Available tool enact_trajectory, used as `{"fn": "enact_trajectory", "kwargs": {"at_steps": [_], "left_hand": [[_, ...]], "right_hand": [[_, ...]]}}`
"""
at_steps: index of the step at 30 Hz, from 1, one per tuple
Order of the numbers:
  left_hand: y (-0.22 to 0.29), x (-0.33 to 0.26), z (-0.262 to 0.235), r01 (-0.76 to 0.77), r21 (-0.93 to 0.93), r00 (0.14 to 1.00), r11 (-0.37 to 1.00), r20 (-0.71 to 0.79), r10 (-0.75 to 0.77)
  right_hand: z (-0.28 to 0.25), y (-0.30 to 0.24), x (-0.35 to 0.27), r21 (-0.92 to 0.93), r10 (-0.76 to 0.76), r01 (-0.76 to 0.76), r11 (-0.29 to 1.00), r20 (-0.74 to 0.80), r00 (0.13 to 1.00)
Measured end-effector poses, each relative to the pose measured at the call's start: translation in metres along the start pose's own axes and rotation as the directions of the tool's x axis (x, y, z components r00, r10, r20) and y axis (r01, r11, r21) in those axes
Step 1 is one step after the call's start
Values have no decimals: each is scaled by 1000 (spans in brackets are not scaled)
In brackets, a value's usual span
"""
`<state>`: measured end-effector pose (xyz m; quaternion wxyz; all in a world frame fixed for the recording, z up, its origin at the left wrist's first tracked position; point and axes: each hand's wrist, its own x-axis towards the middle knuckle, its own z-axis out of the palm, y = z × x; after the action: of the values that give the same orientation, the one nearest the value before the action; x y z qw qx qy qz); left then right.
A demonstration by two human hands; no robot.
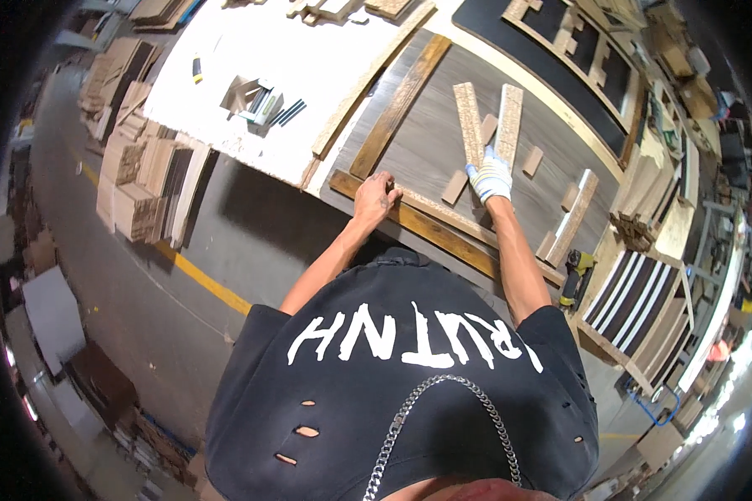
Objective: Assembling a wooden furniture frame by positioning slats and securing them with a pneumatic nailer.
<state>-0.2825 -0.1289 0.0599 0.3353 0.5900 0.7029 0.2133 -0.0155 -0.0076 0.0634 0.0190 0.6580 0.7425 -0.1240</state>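
Note:
My right hand, in a white and blue glove, is closed around the near ends of two chipboard strips, which fan apart in a V over a grey wood-grain panel. My bare left hand has its fingers curled on the left end of a long chipboard strip along the panel's near edge. Beside that strip lies a brown wooden batten; another brown batten runs along the panel's left side. Small wooden blocks lie around my right hand. A further chipboard strip rests at the right.
A yellow-and-black power tool sits by the panel's near right corner. On the white table at the left are an open box of staples and a cutter knife. Stacked boards stand left; a dark panel with wooden framing lies beyond.

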Motion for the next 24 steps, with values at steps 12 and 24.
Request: {"fn": "enact_trajectory", "kwargs": {"at_steps": [12, 24], "left_hand": [[-17, 38, -29, -132, -220, 943, 967, 273, 191], [105, 49, -177, 42, -885, 758, 464, 331, 562]], "right_hand": [[-12, -55, 0, 942, 117, -300, -150, 318, 941], [2, -14, -48, 908, 521, -158, 388, -74, 850]]}}
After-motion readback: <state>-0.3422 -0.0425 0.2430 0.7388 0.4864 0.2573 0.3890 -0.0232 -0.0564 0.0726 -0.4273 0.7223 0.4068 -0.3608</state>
